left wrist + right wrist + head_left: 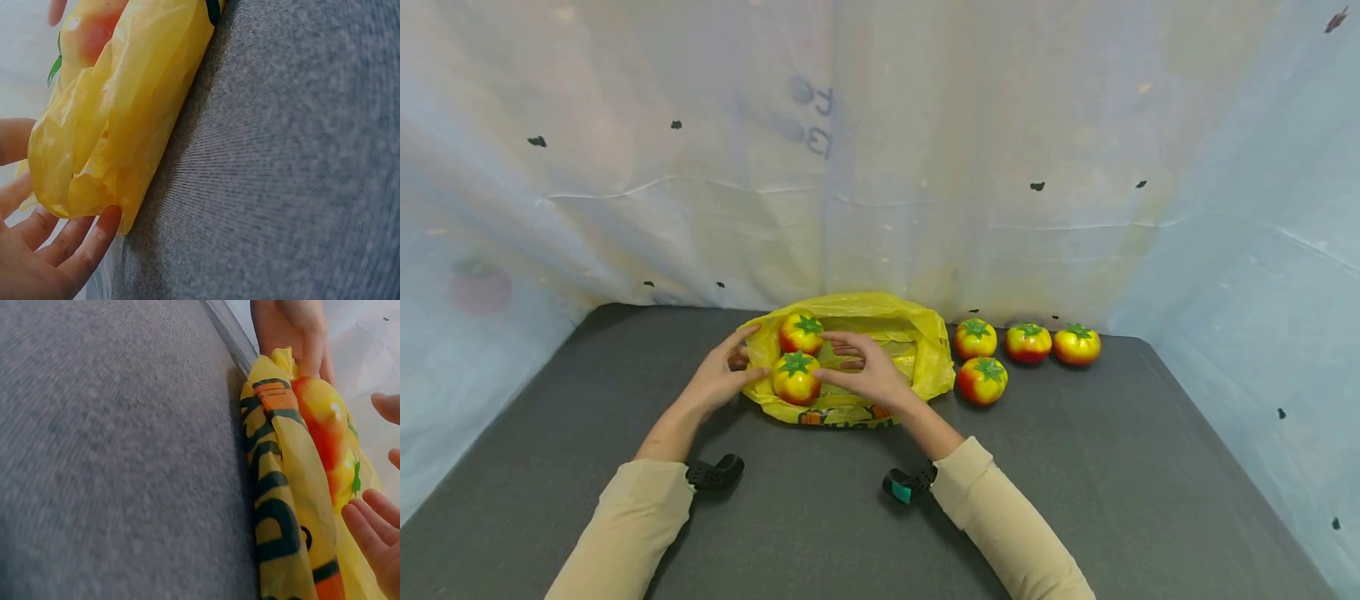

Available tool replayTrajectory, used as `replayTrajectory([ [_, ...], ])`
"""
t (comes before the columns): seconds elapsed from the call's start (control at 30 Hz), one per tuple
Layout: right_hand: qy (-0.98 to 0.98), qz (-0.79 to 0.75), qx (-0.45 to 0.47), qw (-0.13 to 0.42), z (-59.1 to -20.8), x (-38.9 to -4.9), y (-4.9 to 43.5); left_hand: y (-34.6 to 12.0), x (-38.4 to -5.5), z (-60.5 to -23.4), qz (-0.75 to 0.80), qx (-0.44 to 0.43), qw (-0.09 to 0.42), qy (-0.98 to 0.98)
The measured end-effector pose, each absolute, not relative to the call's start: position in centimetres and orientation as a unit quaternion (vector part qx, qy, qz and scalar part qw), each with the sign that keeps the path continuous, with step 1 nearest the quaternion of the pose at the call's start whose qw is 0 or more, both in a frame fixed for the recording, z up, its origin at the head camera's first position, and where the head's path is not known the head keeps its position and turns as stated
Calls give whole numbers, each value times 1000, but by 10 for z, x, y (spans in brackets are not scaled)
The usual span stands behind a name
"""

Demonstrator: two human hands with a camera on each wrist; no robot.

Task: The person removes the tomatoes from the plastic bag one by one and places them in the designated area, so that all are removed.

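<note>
A yellow plastic bag (936,367) lies with its mouth facing up. Inside its left part are two toy tomatoes, yellow and red with green leaf tops: a far tomato (801,332) and a near tomato (796,385). My left hand (718,375) spreads at the bag's left rim, thumb beside the near tomato; in the left wrist view its fingers (81,247) lightly touch the bag's outside. My right hand (876,375) reaches over the bag's mouth, fingers and thumb extended, tips right at the two tomatoes. In the right wrist view its straight fingertips (359,519) sit close beside a tomato.
Right of the bag, several more toy tomatoes (982,381) stand on the dark grey table (820,517), most in a row at its back edge. A pale plastic sheet (925,150) hangs behind and at both sides. Each wrist wears a black band (715,473).
</note>
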State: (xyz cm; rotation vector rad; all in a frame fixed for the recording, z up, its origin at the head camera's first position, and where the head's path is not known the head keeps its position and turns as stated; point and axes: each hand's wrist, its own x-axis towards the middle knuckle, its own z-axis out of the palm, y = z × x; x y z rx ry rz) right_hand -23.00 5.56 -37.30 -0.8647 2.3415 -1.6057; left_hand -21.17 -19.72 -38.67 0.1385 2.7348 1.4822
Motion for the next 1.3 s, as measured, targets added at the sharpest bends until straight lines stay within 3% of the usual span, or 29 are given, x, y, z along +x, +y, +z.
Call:
replayTrajectory([
  [0.47,784,-519,-308,145,-375,-226,41,-195,-211,-386,481,42,25,875],
  [0.87,793,-505,-313,138,-388,-231,38,-195,-211,-388,486,39,27,873],
  [1.3,794,-509,-297,148,-371,-218,38,-198,-210,-387,488,37,25,872],
])
